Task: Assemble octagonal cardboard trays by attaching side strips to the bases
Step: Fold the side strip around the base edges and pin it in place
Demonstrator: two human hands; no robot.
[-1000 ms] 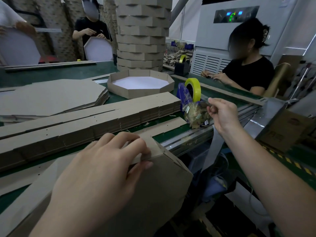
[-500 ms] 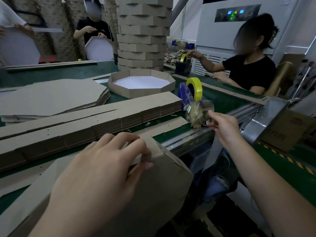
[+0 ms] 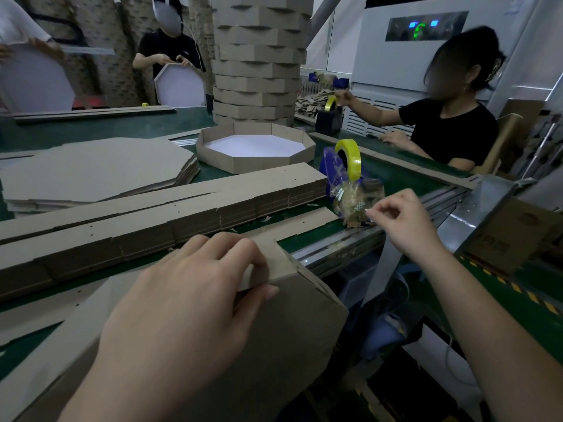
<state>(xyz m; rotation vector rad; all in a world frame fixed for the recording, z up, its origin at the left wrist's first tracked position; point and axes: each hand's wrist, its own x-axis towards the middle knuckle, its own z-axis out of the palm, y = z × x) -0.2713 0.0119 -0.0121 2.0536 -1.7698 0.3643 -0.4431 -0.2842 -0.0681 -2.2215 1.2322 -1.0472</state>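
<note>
The left hand clamps the side strip against the base, steadying the corner; the right hand pinches, apparently, a tape end for it.

One wide-angle view, worn on the person's head, looks forward and down along the green counter. It sits very near the work: the left hand and the tray it grips fill the lower foreground, and the right hand lies a little farther off at right. The tape is at middle distance. The tray stack and the workers stand far across. The counter's near edge runs diagonally, and lines bend toward the frame's borders.
</note>
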